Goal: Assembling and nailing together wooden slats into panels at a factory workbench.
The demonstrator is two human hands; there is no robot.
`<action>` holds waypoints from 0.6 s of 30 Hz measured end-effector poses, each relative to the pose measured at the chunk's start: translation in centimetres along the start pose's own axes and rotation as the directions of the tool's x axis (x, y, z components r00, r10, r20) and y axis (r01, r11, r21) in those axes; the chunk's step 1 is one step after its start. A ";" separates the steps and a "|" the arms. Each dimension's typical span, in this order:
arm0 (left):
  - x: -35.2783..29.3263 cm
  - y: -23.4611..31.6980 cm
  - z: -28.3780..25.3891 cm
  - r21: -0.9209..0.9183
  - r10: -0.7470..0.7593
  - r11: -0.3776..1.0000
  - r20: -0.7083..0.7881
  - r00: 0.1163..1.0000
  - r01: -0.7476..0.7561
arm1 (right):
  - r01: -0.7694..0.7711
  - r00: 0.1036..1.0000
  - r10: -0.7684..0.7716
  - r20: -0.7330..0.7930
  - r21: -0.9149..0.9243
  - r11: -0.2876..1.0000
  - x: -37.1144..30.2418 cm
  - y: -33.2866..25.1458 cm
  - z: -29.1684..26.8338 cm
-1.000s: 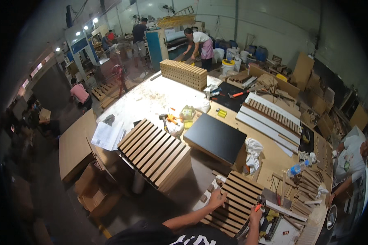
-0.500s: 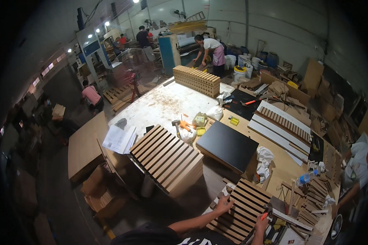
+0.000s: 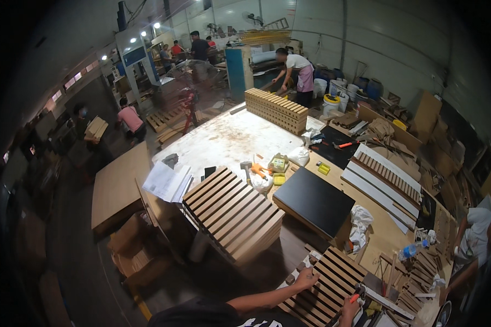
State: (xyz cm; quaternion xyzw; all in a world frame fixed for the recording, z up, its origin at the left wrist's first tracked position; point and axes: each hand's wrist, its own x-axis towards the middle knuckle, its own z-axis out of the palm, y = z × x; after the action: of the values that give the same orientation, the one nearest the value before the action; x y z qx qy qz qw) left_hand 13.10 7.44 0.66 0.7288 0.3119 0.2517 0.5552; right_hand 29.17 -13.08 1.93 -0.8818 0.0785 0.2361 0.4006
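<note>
A slatted wooden panel (image 3: 333, 275) lies on the near right of the bench, its light slats set apart with dark gaps. My left hand (image 3: 306, 279) rests at its left edge with the fingers closed; what they pinch, if anything, is too small to make out. Beside the panel's right edge, my right hand (image 3: 349, 312) is closed around the handle of an orange-handled hammer (image 3: 355, 297). The hammer's dark head is only partly visible. Small dark wood blocks (image 3: 291, 278) lie on a white strip near my left hand.
A stack of slatted panels (image 3: 232, 210) stands ahead left, with a black-topped box (image 3: 313, 199) beside it. Wood strips (image 3: 420, 275) and a plastic bottle (image 3: 407, 251) clutter the right. Another person (image 3: 474, 234) is at the right edge; others work behind the bench.
My view has shifted, so the bench sits farther right and lower. My right hand and the hammer have drawn slightly nearer me. At far left, a person carrying boards shows more upright.
</note>
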 end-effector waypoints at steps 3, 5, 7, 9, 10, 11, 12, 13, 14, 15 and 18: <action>-0.2 1.8 -0.6 -0.079 -0.142 0.986 0.064 0.988 0.147 | 0.044 0.999 -0.044 -0.002 0.005 0.999 0.6 0.4 0.2; 0.0 2.1 -0.2 -0.046 -0.007 0.999 -0.030 1.000 0.005 | 0.058 0.998 -0.058 -0.019 0.006 0.998 1.5 1.1 0.2; -0.2 2.7 -0.3 0.001 0.128 0.992 -0.113 0.985 -0.128 | 0.212 0.976 -0.217 -0.030 -0.129 0.969 1.8 1.7 0.1; -0.1 3.2 -0.9 -0.033 -0.062 0.998 0.004 0.998 0.062 | 0.140 0.989 -0.144 -0.037 -0.090 0.986 1.8 1.7 0.3; 0.2 2.5 -0.6 -0.031 -0.052 0.998 -0.005 0.999 0.052 | 0.069 0.996 -0.071 -0.045 -0.046 0.997 1.9 1.1 0.6; 0.1 1.8 -0.1 -0.053 -0.057 0.997 -0.033 0.998 0.055 | 0.081 0.996 -0.083 -0.042 -0.040 0.996 2.7 2.1 1.0; 0.4 1.1 0.6 -0.077 -0.055 0.996 -0.050 0.997 0.051 | 0.142 0.980 -0.150 -0.134 -0.066 0.988 4.0 4.1 1.2; -0.1 0.5 0.5 -0.084 -0.051 0.995 -0.067 0.996 0.046 | 0.203 0.955 -0.220 -0.200 -0.105 0.974 3.8 3.9 1.9; -0.2 -0.3 0.3 -0.043 -0.018 0.999 -0.070 0.997 0.015 | 0.392 0.915 -0.401 0.056 -0.369 0.843 3.9 3.9 0.3; -0.2 -1.0 0.6 -0.010 0.020 1.000 -0.058 0.998 -0.021 | 0.397 0.912 -0.408 0.053 -0.368 0.841 4.4 4.2 0.4; 0.0 -0.1 1.3 0.013 -0.149 0.989 0.004 0.989 0.149 | 0.390 0.920 -0.391 -0.006 -0.082 0.917 6.9 7.4 -0.2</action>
State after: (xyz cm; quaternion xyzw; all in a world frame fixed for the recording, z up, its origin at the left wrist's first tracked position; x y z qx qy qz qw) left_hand 14.00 6.62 0.19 0.7077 0.3656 0.2056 0.5686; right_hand 32.83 -17.81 -6.22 -0.8975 -0.1039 0.1446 0.4034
